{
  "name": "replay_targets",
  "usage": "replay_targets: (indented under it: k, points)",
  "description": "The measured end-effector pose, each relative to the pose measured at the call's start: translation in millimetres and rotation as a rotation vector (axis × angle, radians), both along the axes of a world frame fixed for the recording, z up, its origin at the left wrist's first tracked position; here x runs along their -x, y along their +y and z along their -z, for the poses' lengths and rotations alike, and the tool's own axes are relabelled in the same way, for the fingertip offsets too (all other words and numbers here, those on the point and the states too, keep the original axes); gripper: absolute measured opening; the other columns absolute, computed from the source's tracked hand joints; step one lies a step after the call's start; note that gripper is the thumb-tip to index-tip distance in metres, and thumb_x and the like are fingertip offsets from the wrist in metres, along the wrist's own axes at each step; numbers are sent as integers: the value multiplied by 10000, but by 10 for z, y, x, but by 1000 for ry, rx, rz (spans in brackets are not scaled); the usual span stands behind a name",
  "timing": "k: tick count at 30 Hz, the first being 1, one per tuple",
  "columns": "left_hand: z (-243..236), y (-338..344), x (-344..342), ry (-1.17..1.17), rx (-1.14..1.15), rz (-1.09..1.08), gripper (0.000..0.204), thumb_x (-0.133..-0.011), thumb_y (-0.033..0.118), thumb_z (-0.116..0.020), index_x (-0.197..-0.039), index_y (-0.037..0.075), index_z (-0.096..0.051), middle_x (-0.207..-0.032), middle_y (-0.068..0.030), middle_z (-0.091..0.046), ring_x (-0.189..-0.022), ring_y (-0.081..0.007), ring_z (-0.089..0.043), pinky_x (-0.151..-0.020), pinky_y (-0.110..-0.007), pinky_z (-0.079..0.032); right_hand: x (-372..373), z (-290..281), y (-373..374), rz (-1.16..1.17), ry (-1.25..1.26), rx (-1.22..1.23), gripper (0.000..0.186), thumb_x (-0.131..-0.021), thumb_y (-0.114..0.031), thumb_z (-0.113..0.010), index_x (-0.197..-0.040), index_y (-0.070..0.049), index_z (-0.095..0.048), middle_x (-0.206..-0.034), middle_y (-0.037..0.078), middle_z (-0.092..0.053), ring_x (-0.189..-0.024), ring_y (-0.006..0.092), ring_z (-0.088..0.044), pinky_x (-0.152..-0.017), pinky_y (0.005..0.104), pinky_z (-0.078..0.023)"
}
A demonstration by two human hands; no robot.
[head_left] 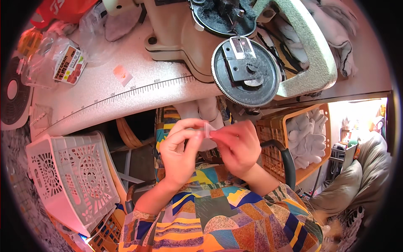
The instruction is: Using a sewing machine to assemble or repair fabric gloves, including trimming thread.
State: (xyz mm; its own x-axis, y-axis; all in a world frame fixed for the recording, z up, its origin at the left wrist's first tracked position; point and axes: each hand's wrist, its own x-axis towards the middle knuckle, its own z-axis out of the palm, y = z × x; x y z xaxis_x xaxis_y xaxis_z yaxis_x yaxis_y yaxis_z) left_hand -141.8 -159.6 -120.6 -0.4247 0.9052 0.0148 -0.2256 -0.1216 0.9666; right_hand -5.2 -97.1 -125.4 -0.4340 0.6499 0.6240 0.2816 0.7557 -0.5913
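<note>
Above my lap, my left hand [181, 148] pinches a small, pale, see-through plastic piece [207, 129] between thumb and index finger. From the other side my right hand [238, 147] has its fingertips pressed together at the same piece; the fingers are slightly blurred. What the plastic piece is, or whether anything is inside it, I cannot make out. Both hands are below the front edge of the table, near a machine's black toothed disc [245, 90]. A patterned, many-coloured garment [210, 201] covers my lap beneath them.
The sewing-type machine [308, 54] stands on a white table [100, 96] with a printed ruler scale. A clear plastic bag [40, 69] and a small paper piece [122, 74] lie there. A white crate [79, 176] is left; an orange crate [325, 157] of pale fluffy pieces [306, 138] is right.
</note>
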Motion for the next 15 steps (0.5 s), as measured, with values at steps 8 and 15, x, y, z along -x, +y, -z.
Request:
replay_targets:
  k: [8,15]
  points:
    - [513,-11,-141,1090,104,89,458,-620,74,-700,-1053,11,-565,-1087,-150,-529,-1017,-355,-487,-852,-434,-421,-55,21,28,-277,712,1454,164,-884,-31,-619,-1041,2,-585,-905,39,-651,-781,85,-594,-669,234,-481]
    - [664,17,33,1135,-35,-186,482,-569,-85,-582,-1041,10,-573,-933,-119,-602,-912,-345,-560,-800,-415,-432,-244,106,-84,-200,326,922,140,-780,-38,-705,-911,-29,-656,-945,76,-646,-879,172,-595,-776,284,-479]
